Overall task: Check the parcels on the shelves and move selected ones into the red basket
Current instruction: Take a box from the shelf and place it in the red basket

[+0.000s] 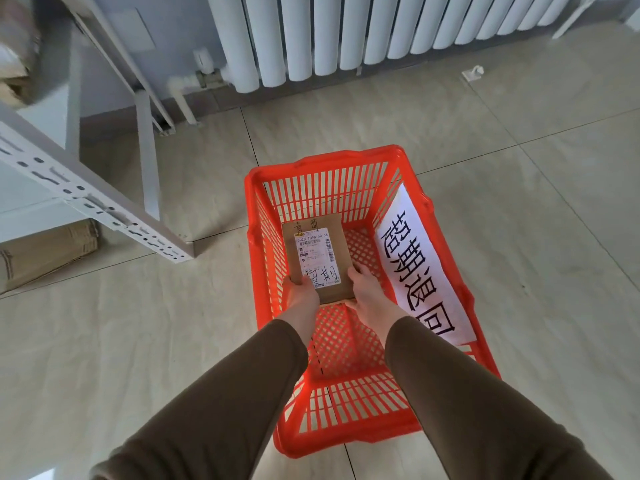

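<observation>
Brown sleeves (249,393) fill the bottom of the view, both forearms reaching forward and down into the red basket (446,271) that stands on the tiled floor (536,168). Between the two hands sits a small cardboard parcel (317,237), flat and label-up, inside the basket toward its far end. The left hand (300,295) grips the parcel's near left corner, thumb over the top face and fingers curled under the edge. The right hand (367,289) holds the near right corner the same way, fingers wrapped around the side. Whether the parcel rests on the basket's mesh bottom or hangs just above it is hard to say from this angle.

A white shipping label (313,258) covers most of the parcel's top, with printed codes and dark handwritten marks across its near part; more handwriting sits on the bare cardboard at the far end. A white paper sign (419,271) with large black characters lies against the inside of the basket's right wall.

To the left stands a white metal shelf frame (86,199) with slotted uprights, and a flattened brown carton (45,254) lies under its lowest level. A white radiator (346,29) runs along the far wall.
</observation>
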`<state>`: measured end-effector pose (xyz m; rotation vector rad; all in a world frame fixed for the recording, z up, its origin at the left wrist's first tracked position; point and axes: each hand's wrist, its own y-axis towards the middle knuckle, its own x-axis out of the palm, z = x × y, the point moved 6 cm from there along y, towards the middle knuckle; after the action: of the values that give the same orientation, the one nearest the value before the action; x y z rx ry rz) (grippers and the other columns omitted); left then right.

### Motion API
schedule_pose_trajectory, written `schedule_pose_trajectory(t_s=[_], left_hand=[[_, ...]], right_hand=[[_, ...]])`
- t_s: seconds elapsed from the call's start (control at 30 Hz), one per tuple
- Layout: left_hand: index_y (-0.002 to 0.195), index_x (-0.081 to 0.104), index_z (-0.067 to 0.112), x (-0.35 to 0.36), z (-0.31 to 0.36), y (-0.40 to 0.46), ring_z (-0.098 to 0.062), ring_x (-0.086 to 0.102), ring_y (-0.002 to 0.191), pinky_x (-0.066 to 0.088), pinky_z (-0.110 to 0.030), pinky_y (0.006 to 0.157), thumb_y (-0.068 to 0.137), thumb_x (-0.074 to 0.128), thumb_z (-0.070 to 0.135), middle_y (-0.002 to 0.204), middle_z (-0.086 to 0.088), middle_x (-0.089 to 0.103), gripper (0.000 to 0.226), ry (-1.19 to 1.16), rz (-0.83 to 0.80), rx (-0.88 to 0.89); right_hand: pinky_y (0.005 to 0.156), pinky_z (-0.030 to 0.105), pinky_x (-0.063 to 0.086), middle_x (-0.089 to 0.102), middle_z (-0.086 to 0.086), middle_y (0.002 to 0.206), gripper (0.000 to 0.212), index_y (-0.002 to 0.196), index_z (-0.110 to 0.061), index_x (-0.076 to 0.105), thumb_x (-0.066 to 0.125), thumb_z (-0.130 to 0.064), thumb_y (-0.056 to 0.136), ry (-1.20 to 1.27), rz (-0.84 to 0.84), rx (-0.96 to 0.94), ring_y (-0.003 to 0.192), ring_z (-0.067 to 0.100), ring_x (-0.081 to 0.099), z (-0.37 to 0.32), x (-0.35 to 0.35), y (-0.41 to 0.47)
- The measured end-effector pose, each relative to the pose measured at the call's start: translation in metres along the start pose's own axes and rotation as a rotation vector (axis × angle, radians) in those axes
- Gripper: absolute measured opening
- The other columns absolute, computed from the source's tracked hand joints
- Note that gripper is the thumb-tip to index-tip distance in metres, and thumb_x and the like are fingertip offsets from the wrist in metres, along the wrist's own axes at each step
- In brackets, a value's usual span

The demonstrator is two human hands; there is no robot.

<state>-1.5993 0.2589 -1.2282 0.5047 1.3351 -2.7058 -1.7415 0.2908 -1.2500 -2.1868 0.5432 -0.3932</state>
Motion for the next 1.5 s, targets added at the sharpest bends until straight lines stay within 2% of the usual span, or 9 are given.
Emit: schedule_pose_trajectory(t_s=[0.17, 0.3, 0.43, 0.57, 0.67, 0.73, 0.83, 1.23, 1.5], left_hand=[[0.157, 0.035, 0.015, -0.004, 0.001, -0.010, -0.040, 0.060, 0.129, 0.048, -0.045, 0.104, 0.111, 0.046, 0.023, 0.145, -0.016, 0.059, 0.049, 0.043, -0.006, -0.018], [0.158, 0.036, 0.023, -0.014, 0.014, -0.035, -0.037, 0.061, 0.128, 0.049, -0.047, 0.109, 0.108, 0.049, 0.026, 0.147, -0.008, 0.060, 0.051, 0.061, -0.024, 0.046], [0.156, 0.042, 0.026, -0.037, 0.049, -0.101, -0.031, 0.061, 0.128, 0.051, -0.040, 0.104, 0.110, 0.045, 0.026, 0.146, 0.001, 0.061, 0.045, 0.039, -0.133, 0.105], [0.157, 0.039, 0.020, -0.085, 0.100, -0.176, -0.031, 0.060, 0.131, 0.046, -0.035, 0.091, 0.111, 0.046, 0.033, 0.140, -0.001, 0.059, 0.048, 0.013, -0.181, 0.097], [0.154, 0.045, 0.017, -0.134, 0.152, -0.238, -0.033, 0.066, 0.124, 0.054, -0.038, 0.092, 0.107, 0.054, 0.037, 0.144, -0.008, 0.064, 0.052, -0.054, -0.207, 0.126], [0.159, 0.037, 0.012, -0.176, 0.195, -0.292, -0.032, 0.053, 0.141, 0.042, -0.034, 0.098, 0.110, 0.052, 0.030, 0.155, -0.008, 0.052, 0.055, -0.084, -0.203, 0.170], [0.166, 0.026, 0.018, -0.251, 0.252, -0.372, -0.027, 0.035, 0.154, 0.030, -0.037, 0.114, 0.110, 0.051, 0.035, 0.169, -0.004, 0.034, 0.063, -0.117, -0.184, 0.239], [0.157, 0.044, 0.017, -0.617, 0.391, -0.599, -0.016, 0.047, 0.141, 0.034, -0.033, 0.117, 0.109, 0.053, 0.032, 0.148, 0.003, 0.053, 0.050, -0.240, -0.155, 0.752], [0.142, 0.059, 0.020, -0.875, 0.380, -0.696, 0.003, 0.056, 0.121, 0.036, -0.032, 0.120, 0.108, 0.055, 0.026, 0.130, 0.015, 0.064, 0.035, -0.256, -0.080, 0.964]], right_hand=[[0.087, 0.036, 0.052, 0.070, -0.005, 0.116, 0.032, 0.139, -0.025, 0.052, 0.037, -0.020, 0.111, -0.097, -0.021, -0.019, 0.104, 0.016, 0.066, -0.002, 0.002, -0.007], [0.070, 0.020, 0.051, 0.072, 0.000, 0.122, 0.027, 0.128, -0.021, 0.058, 0.040, -0.014, 0.110, -0.115, -0.029, -0.096, 0.097, 0.008, 0.068, -0.027, 0.004, -0.046], [0.109, 0.044, 0.049, 0.065, -0.001, 0.139, 0.049, 0.145, -0.019, 0.053, 0.052, -0.035, 0.099, -0.172, 0.000, -0.125, 0.133, 0.025, 0.059, -0.058, 0.007, -0.105], [0.076, 0.024, 0.048, 0.070, -0.012, 0.104, 0.025, 0.115, -0.017, 0.068, 0.046, -0.025, 0.108, -0.268, -0.069, -0.142, 0.093, 0.000, 0.064, -0.129, 0.035, -0.220], [0.089, 0.044, 0.056, 0.068, 0.012, 0.110, 0.037, 0.112, -0.002, 0.062, 0.045, -0.033, 0.102, -0.419, -0.086, -0.237, 0.106, 0.025, 0.068, -0.191, 0.065, -0.303], [0.108, 0.055, 0.046, 0.062, 0.018, 0.125, 0.035, 0.110, -0.005, 0.061, 0.045, -0.035, 0.101, -0.506, -0.094, -0.305, 0.122, 0.035, 0.060, -0.233, 0.086, -0.361], [0.118, 0.036, 0.035, 0.054, 0.010, 0.149, 0.039, 0.144, -0.007, 0.056, 0.048, -0.022, 0.108, -0.580, -0.136, -0.422, 0.142, 0.026, 0.048, -0.306, 0.129, -0.465], [0.072, -0.002, 0.041, 0.066, -0.007, 0.128, 0.034, 0.137, -0.014, 0.066, 0.059, -0.020, 0.105, -0.646, -0.392, -0.815, 0.100, -0.007, 0.059, -0.425, 0.364, -0.817], [0.112, 0.034, 0.043, 0.062, -0.003, 0.136, 0.032, 0.135, -0.022, 0.062, 0.062, -0.024, 0.102, -0.614, -0.557, -1.016, 0.128, 0.010, 0.056, -0.397, 0.541, -0.974]])
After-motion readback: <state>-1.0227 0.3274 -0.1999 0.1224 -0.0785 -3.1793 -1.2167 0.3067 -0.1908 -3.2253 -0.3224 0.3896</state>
